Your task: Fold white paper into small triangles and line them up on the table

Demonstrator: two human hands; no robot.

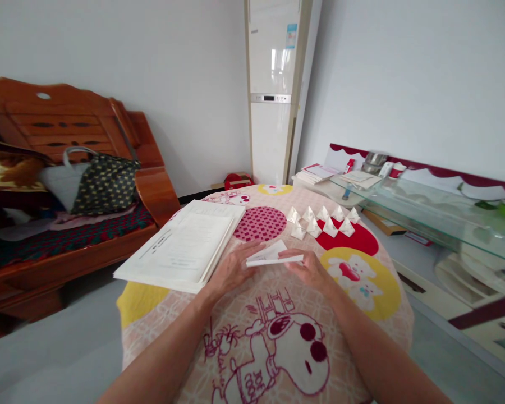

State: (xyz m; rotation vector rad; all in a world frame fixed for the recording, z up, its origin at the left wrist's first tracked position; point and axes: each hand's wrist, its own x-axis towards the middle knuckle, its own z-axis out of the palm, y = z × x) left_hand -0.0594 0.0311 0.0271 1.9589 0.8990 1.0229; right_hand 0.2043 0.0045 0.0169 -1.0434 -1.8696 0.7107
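A folded piece of white paper [275,256] is held between my two hands over the middle of the table; a folded edge faces me and a pointed part rises behind it. My left hand [239,267] grips its left end, and my right hand [306,269] has hold of the right end with thumb and fingers. To the left lies a thick stack of printed paper sheets [185,241]. Beyond my right hand stand several small folded paper pyramids [313,229], set in two rows.
The round table wears a patterned tablecloth [235,359] with cartoon figures. At left stands a wooden bench [151,185] with bags [107,182] on it. A glass-topped cabinet [429,224] carries papers and cups at right. A tall air conditioner [270,134] fills the corner.
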